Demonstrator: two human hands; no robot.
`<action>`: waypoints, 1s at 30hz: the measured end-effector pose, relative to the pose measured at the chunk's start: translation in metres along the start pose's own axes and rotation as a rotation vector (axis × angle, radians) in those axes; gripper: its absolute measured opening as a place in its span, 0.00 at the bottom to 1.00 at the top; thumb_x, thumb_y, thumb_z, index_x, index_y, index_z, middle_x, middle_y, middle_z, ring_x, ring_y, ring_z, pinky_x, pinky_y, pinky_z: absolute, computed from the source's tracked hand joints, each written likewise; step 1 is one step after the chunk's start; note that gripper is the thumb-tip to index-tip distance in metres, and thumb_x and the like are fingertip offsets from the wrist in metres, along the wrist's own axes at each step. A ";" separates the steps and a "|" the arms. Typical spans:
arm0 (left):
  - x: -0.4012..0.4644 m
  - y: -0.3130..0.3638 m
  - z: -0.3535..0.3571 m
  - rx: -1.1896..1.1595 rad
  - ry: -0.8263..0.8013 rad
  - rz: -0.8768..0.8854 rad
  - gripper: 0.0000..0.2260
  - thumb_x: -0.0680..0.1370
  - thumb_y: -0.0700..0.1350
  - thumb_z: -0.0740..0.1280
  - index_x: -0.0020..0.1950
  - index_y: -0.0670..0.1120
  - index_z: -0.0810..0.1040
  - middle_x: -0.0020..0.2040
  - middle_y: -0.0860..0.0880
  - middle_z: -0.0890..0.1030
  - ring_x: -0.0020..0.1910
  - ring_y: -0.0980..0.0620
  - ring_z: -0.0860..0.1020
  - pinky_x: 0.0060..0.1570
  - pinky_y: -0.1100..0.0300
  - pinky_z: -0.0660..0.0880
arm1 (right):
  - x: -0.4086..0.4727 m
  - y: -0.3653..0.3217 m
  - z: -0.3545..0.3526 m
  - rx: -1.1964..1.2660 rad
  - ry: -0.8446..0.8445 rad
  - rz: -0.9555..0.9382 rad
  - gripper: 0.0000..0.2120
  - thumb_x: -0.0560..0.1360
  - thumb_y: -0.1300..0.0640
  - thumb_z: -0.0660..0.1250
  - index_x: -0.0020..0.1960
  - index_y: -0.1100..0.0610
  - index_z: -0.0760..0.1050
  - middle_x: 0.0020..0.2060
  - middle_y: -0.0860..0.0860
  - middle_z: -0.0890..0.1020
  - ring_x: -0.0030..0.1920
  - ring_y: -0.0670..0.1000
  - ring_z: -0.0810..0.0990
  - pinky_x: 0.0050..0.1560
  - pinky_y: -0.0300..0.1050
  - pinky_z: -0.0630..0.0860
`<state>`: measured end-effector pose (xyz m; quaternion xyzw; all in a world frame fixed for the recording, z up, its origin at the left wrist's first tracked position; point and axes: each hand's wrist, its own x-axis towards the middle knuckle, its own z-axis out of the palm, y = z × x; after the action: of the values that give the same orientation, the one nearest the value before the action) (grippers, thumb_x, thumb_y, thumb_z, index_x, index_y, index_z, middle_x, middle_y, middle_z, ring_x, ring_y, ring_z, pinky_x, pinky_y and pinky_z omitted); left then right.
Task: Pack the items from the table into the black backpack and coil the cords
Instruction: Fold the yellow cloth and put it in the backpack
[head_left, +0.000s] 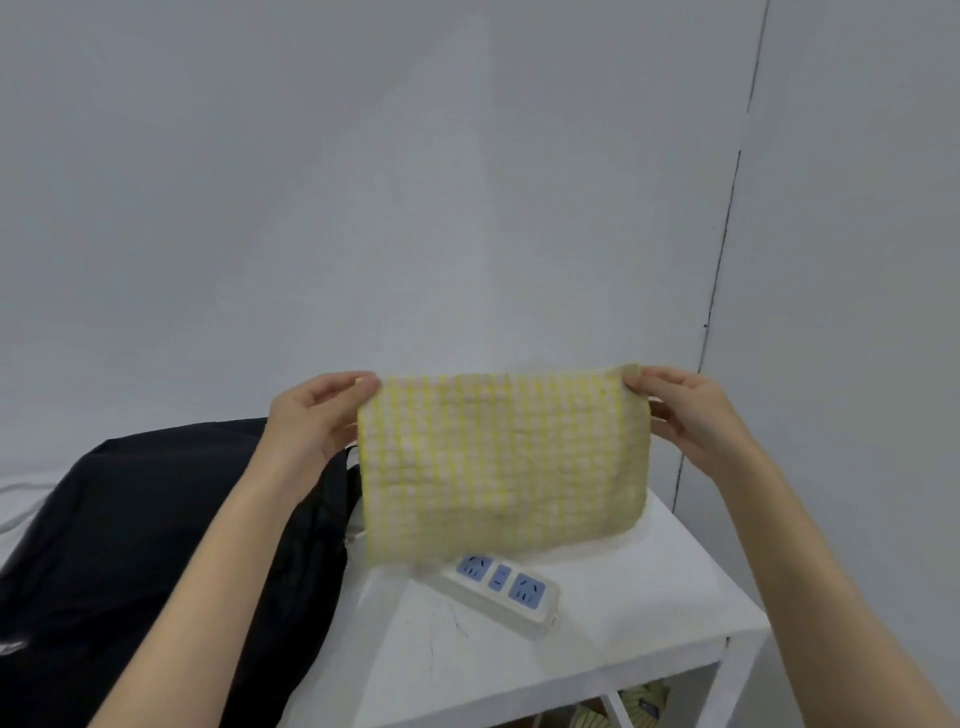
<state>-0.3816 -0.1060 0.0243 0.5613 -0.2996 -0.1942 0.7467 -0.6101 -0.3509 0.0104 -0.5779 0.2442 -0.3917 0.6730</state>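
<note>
A yellow-and-white checked cloth (501, 462) hangs spread out above the white table (613, 618). My left hand (317, 415) pinches its upper left corner and my right hand (685, 410) pinches its upper right corner. The black backpack (156, 545) lies on the table's left side, partly behind my left forearm. A white power strip (506, 592) with blue sockets lies on the table below the cloth, its far end hidden by the cloth. No cord of the strip shows.
A grey wall stands close behind the table, with a dark vertical seam at the right. Under the table's front edge, pale yellow-green items (639, 706) sit in a shelf compartment. A white cable (21, 499) runs at the far left edge.
</note>
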 end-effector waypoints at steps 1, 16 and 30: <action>0.001 -0.002 -0.001 -0.032 0.003 -0.066 0.07 0.74 0.39 0.69 0.50 0.39 0.80 0.41 0.45 0.83 0.36 0.53 0.82 0.35 0.64 0.78 | 0.001 0.003 0.004 -0.049 0.025 0.047 0.07 0.72 0.63 0.69 0.50 0.63 0.78 0.39 0.55 0.83 0.34 0.48 0.82 0.34 0.38 0.80; -0.031 -0.023 0.060 -0.096 -0.099 -0.109 0.06 0.74 0.36 0.69 0.49 0.38 0.75 0.42 0.41 0.81 0.35 0.52 0.82 0.35 0.60 0.80 | -0.046 0.024 0.115 -0.117 -0.246 -0.174 0.07 0.69 0.66 0.73 0.45 0.59 0.78 0.37 0.54 0.80 0.34 0.47 0.81 0.39 0.41 0.80; -0.029 -0.034 0.030 0.446 -0.016 0.169 0.16 0.72 0.46 0.73 0.58 0.48 0.78 0.54 0.55 0.80 0.38 0.62 0.73 0.39 0.69 0.69 | -0.034 0.029 0.094 -0.149 -0.234 -0.143 0.12 0.71 0.71 0.69 0.53 0.63 0.78 0.40 0.54 0.82 0.35 0.46 0.81 0.39 0.35 0.77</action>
<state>-0.4219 -0.1199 -0.0095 0.6838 -0.3869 -0.0643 0.6153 -0.5489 -0.2679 -0.0018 -0.6838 0.1504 -0.3494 0.6226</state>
